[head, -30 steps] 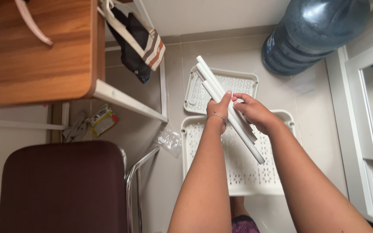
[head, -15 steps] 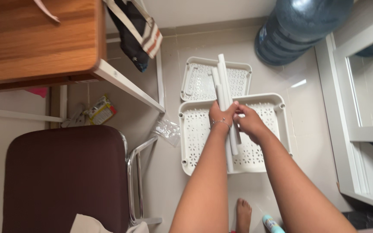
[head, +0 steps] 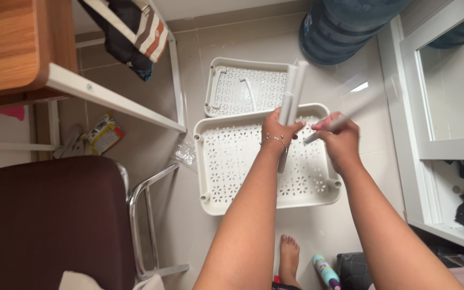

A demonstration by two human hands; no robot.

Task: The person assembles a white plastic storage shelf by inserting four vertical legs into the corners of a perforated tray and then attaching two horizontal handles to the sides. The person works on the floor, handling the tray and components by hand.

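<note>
Two hands work above two white perforated shelf trays lying on the tiled floor, seen from the head camera looking straight down. The left hand (head: pixel 279 132), with a thin bracelet at the wrist, is closed in a fist around a bundle of white plastic tubes (head: pixel 291 94); how many tubes it holds cannot be counted for sure. Their long axis runs nearly along the line of sight's up-down direction, tilted slightly to the right at the far end, with the far ends over the smaller tray (head: pixel 226 88) and the near ends poking out below the fist over the larger tray (head: pixel 210 161).

The right hand (head: pixel 341 140) is just beside the left one, not touching it, and pinches a single white tube (head: pixel 345 115) that is blurred. This tube lies on a different axis: it slants from lower left near the fingers up to the right, toward the larger tray's far right corner and the white cabinet frame (head: pixel 404 107). So the single tube has parted from the bundle, and the right hand is the nearer one to the larger tray's right-hand edge.

Around them stand a blue water jug (head: pixel 345 27) beyond the trays, a dark red chair (head: pixel 44 220) at the left, and a wooden desk (head: pixel 12 43) at the upper left.
</note>
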